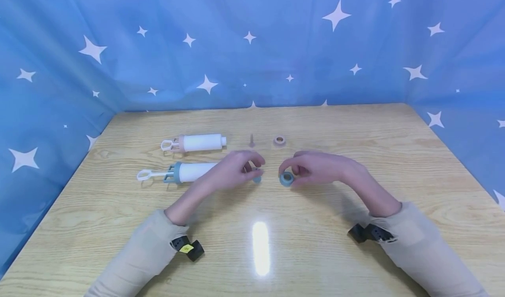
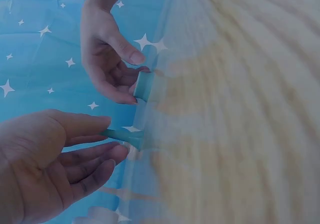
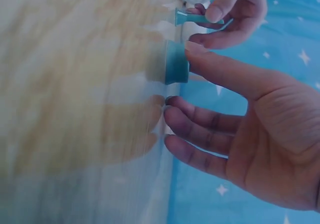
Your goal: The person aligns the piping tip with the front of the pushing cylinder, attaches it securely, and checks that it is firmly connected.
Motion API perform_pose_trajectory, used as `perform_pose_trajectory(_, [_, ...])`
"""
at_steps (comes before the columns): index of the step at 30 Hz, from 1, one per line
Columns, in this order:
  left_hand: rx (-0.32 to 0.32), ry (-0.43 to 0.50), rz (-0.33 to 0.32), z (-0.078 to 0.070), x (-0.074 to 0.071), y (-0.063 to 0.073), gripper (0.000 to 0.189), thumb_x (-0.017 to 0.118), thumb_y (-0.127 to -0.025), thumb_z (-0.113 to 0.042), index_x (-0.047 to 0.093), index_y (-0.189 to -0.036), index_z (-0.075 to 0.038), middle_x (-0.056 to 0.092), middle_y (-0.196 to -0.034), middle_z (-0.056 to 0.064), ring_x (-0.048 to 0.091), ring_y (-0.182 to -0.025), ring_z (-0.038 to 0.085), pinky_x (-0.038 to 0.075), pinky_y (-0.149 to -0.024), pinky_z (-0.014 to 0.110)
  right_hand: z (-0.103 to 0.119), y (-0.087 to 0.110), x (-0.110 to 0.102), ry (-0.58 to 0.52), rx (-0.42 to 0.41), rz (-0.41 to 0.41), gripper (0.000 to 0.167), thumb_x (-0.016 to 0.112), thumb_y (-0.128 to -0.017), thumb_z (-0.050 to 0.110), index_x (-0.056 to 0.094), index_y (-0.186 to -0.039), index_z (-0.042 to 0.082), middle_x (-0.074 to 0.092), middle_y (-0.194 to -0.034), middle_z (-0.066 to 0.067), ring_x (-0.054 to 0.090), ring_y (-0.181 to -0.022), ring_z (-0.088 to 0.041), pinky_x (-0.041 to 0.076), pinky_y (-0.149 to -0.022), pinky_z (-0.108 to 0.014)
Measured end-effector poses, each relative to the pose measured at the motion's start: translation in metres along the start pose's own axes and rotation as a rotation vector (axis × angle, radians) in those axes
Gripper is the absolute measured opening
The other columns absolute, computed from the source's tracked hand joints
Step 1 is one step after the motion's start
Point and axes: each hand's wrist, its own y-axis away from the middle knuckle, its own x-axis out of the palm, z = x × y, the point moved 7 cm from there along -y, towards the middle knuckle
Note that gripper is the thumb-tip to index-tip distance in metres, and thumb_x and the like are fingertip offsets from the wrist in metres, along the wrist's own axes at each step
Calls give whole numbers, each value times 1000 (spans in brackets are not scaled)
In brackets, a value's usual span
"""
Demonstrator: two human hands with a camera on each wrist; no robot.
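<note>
My left hand pinches the thin stem of a small teal nozzle between thumb and forefinger; its flared end is down at the tabletop. Beside it, my right hand has thumb and forefinger about a teal ring cap, whose wide edge meets the wood in the right wrist view. The other right fingers are loosely bent, their tips close to the table. Partly behind the left hand lies a white tube syringe with a teal collar and a pulled-out looped plunger.
A second white syringe with a pink collar lies farther back on the wooden table. To its right stand a pink nozzle and a pink ring cap. A blue star-patterned curtain borders the table.
</note>
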Motion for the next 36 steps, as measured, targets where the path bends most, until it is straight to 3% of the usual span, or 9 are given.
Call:
perform_pose_trajectory(8, [30, 36, 42, 3, 8, -2, 7, 70, -94, -4, 72, -100, -5, 72, -92, 1, 68, -80, 6, 53, -73, 21, 1, -2, 2, 17, 8, 17, 24, 74, -93, 20, 69, -117, 16, 52, -83, 6, 46, -76, -11, 43, -71, -29])
perform_pose_trajectory(19, [22, 24, 29, 7, 8, -2, 8, 69, -95, -6, 76, -99, -4, 72, -91, 1, 64, -76, 8, 51, -70, 23, -4, -2, 2, -49, 29, 18, 18, 72, -95, 16, 69, -113, 14, 54, -80, 5, 50, -74, -12, 44, -69, -30])
perform_pose_trajectory(29, [3, 33, 3, 0, 4, 4, 13, 59, -103, -14, 69, -98, -7, 71, -89, 4, 63, -72, 14, 49, -64, 26, -5, 3, -5, -84, 39, -62, 18, 67, -98, 18, 67, -115, 11, 58, -81, 6, 54, -73, -13, 48, -70, -32])
perform_pose_trajectory(36, [3, 52, -15, -6, 0, 7, 11, 59, -103, -12, 65, -95, -8, 71, -92, 7, 69, -88, 14, 53, -73, 26, -5, 9, -15, -87, 42, -144, 24, 68, -98, 22, 66, -118, 9, 65, -87, 7, 62, -82, -9, 54, -81, -37])
